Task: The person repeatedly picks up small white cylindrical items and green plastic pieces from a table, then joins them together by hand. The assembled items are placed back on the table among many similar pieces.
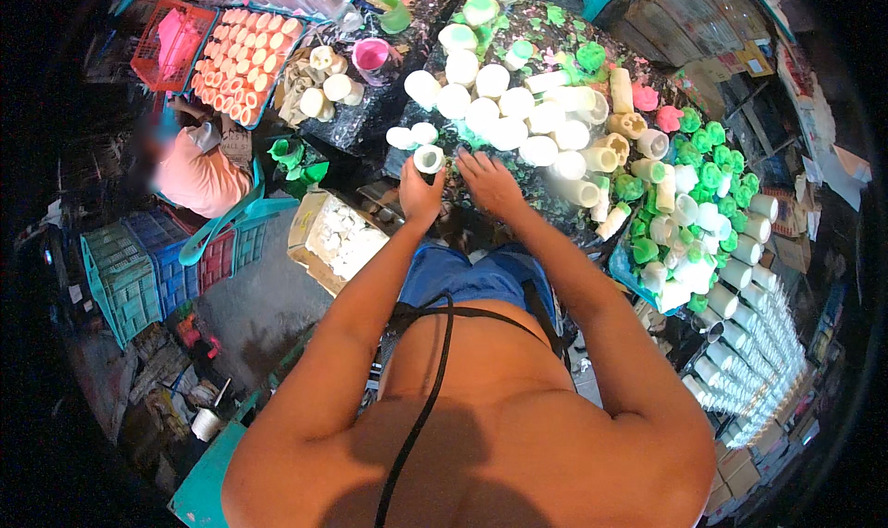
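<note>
White hollow cylinder, qty one: in the left hand, rim up, sitting at 12 o'clock from that palm and 10 o'clock from the right hand. Left fingers wrap its side. Right hand holds nothing visible, palm down, fingers spread over the near edge of the tabletop; can't tell if it touches.

Counts, clock from the held piece:
- 11, just beside: two small white pieces.
- 2, near: white cylinders, roughly a dozen; glare kills an exact count.
- 1, farther: four green-topped cylinders.
- 11: one pink cup; one green cup beyond it.
- 10, well apart: orange cylinders in rows, dozens.
- 3, well apart: green lumps mixed with white cups, too packed to count.
- 7 to 8: one cardboard box, white bits inside, uncountable.
- 9, well apart: one other person, peach shirt.
</note>
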`<move>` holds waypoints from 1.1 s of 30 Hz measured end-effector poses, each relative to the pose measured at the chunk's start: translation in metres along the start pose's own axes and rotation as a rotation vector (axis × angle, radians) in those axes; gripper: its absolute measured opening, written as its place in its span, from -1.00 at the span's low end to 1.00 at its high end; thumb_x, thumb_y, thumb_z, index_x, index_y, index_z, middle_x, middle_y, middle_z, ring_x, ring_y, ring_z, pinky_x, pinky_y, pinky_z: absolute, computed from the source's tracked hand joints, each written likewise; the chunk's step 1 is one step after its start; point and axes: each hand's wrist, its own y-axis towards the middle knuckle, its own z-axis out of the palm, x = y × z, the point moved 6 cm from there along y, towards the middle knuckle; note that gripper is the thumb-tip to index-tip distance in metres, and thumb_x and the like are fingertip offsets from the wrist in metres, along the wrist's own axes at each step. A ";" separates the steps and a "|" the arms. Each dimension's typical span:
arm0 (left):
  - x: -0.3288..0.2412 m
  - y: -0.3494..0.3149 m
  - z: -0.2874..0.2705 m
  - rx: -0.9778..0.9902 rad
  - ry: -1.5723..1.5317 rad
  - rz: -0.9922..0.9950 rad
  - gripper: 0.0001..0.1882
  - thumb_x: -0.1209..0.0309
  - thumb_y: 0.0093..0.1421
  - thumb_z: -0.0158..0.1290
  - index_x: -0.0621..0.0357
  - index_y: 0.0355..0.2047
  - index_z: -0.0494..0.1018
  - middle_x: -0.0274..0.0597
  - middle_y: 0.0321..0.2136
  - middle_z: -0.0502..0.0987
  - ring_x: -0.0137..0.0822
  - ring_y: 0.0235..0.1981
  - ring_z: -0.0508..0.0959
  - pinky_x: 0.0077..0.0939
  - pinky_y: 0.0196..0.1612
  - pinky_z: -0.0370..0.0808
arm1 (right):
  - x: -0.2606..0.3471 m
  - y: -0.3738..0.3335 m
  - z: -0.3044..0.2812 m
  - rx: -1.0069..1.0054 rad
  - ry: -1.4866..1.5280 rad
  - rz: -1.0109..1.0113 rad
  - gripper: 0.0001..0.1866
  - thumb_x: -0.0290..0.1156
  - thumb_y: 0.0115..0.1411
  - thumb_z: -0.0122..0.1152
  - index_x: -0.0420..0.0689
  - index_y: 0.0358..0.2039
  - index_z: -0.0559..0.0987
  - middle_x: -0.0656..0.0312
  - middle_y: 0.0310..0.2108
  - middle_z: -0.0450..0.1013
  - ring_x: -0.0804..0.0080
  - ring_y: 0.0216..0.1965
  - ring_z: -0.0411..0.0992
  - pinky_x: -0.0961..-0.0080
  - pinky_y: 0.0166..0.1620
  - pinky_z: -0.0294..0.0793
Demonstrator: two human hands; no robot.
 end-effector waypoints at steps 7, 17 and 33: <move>0.007 -0.002 -0.001 0.006 -0.034 0.006 -0.46 0.23 0.15 0.28 0.19 0.06 0.38 0.06 -0.04 0.50 0.12 0.03 0.51 -0.04 0.05 0.44 | -0.014 0.007 0.017 0.062 -0.013 -0.099 -0.58 -0.39 0.17 0.10 -0.07 0.07 0.52 0.27 0.11 0.42 0.33 0.05 0.37 0.33 0.07 0.43; 0.012 -0.003 -0.002 0.067 -0.021 -0.090 -0.42 0.22 0.16 0.28 0.21 0.11 0.37 0.03 -0.02 0.48 0.07 0.01 0.52 -0.10 0.04 0.47 | -0.009 0.042 0.036 0.244 -0.084 -0.168 -0.70 -0.42 0.18 0.10 -0.08 -0.04 0.46 0.20 -0.07 0.42 0.19 0.03 0.43 0.11 0.15 0.46; 0.010 -0.005 -0.002 0.089 -0.023 -0.117 -0.41 0.20 0.17 0.28 0.22 0.11 0.37 0.01 -0.05 0.47 0.05 -0.04 0.52 -0.12 -0.01 0.47 | -0.012 0.054 0.037 0.283 0.024 -0.203 -0.70 -0.42 0.19 0.12 -0.04 -0.05 0.45 0.25 -0.13 0.43 0.23 0.05 0.42 0.20 0.11 0.43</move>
